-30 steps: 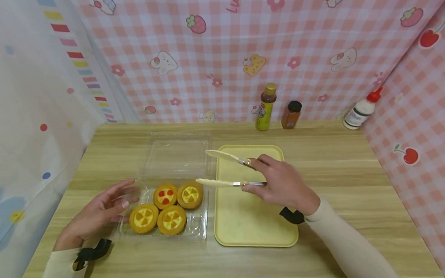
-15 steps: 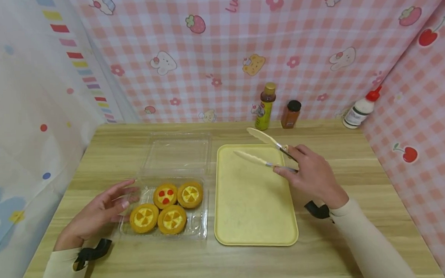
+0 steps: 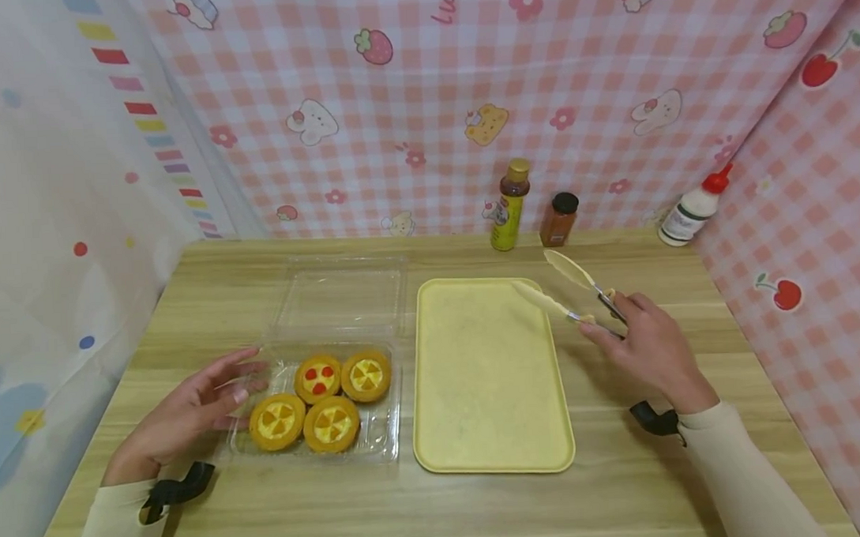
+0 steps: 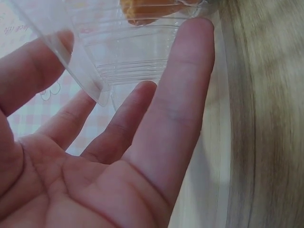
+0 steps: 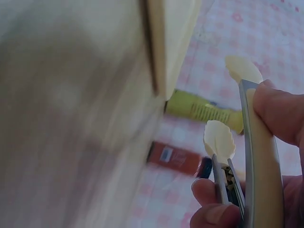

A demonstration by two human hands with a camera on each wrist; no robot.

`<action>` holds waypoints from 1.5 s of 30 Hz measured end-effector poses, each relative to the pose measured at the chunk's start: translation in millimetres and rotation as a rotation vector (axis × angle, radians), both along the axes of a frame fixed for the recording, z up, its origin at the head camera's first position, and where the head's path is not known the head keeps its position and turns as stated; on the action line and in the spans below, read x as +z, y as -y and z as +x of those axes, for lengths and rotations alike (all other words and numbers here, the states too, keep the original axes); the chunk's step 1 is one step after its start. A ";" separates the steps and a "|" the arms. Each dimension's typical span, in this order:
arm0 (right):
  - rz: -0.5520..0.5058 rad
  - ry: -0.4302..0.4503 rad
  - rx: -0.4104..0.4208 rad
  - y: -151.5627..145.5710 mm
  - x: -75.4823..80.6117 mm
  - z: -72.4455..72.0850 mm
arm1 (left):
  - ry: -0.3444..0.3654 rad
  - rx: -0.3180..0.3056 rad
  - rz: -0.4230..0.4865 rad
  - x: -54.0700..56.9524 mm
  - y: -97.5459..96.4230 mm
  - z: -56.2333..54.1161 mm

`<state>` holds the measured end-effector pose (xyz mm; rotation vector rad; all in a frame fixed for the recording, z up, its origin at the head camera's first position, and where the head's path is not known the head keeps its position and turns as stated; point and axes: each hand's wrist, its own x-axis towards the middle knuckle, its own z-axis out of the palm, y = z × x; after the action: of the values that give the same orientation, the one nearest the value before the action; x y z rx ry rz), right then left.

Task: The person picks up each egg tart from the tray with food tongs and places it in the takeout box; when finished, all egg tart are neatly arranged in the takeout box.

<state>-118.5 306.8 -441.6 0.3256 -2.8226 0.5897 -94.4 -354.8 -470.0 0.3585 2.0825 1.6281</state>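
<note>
The tongs [image 3: 571, 270] are shifting rightward since the earlier frames, going from the container's right edge, across the tray [image 3: 487, 377], to its far right corner; the right hand [image 3: 653, 351] is carrying them. Its fingers are curling around the handles, grasping them. The tong arms are standing spread, and nothing is sitting between the tips. So the tongs are probably drawing clear of the food, and no tart seems to be getting picked at this moment.

The one red-topped tart [image 3: 318, 380] and three yellow-topped tarts [image 3: 332, 424] are lying in the clear container [image 3: 380, 432], left of the tray, and are not moving. The left hand [image 3: 186, 419] is staying put at the container's left side, fingers relaxing loosely around the wall and not clenching; exact contact is being hard to tell.

Behind the container's tray part, the clear lid [image 3: 346, 297] is lying folded back. Farther out, a yellow bottle [image 3: 509, 214], an orange-brown jar [image 3: 558, 223] and a red-capped bottle [image 3: 686, 216] are standing along the back.
</note>
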 end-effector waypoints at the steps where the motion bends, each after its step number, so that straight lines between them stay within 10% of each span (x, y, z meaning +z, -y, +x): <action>1: 0.001 0.016 -0.012 -2.5 -0.8 1.4 | 0.000 -0.001 -0.001 0.5 -0.1 -0.3; 29: -0.023 0.183 -0.165 -41.3 -33.1 25.5 | 0.025 -0.005 -0.003 0.3 0.1 -2.1; 45: -0.022 0.440 -0.183 -36.4 -26.9 27.9 | 0.036 -0.017 0.019 -3.2 3.1 -3.4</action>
<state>-90.6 343.2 -468.5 -0.0808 -3.2094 0.7254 -97.9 -357.9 -473.2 0.3500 2.0338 1.6330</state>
